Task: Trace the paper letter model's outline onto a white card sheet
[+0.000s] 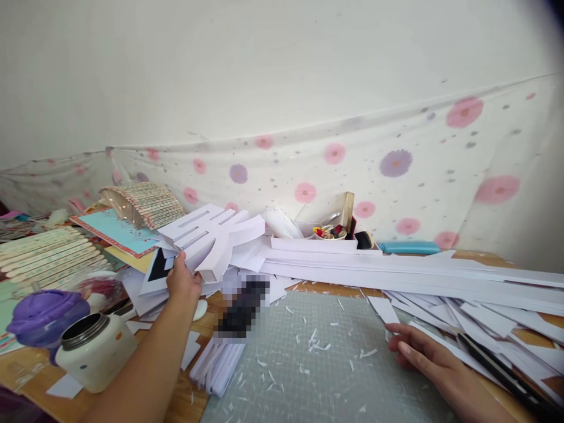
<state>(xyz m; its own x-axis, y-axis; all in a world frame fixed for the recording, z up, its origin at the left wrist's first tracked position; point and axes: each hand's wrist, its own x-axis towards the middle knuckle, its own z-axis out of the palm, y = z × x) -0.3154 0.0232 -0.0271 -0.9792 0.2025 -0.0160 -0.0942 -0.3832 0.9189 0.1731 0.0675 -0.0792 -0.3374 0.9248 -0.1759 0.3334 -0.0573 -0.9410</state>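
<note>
My left hand (183,282) is closed on the edge of a white three-dimensional cut-out character (207,235), raised at the left behind the cutting mat. It has long slots and curved side walls and looks like paper board. My right hand (427,352) lies over the mat's right side with fingers stretched and slightly bent, gripping nothing I can see. Its fingertips reach the lower end of a small white board piece (384,310); whether they touch it is unclear. Beside that hand, a black-handled tool (497,367), possibly a cutter, rests on white strips (445,311).
White scraps litter the grey-green cutting mat (326,364). Long white boards (352,270) run along the back, near a tray (308,244) of small items. At left stand an open cream jar (94,352), a purple-lidded container (48,314) and patterned fans (141,205). A pixelated dark object (244,308) lies centrally.
</note>
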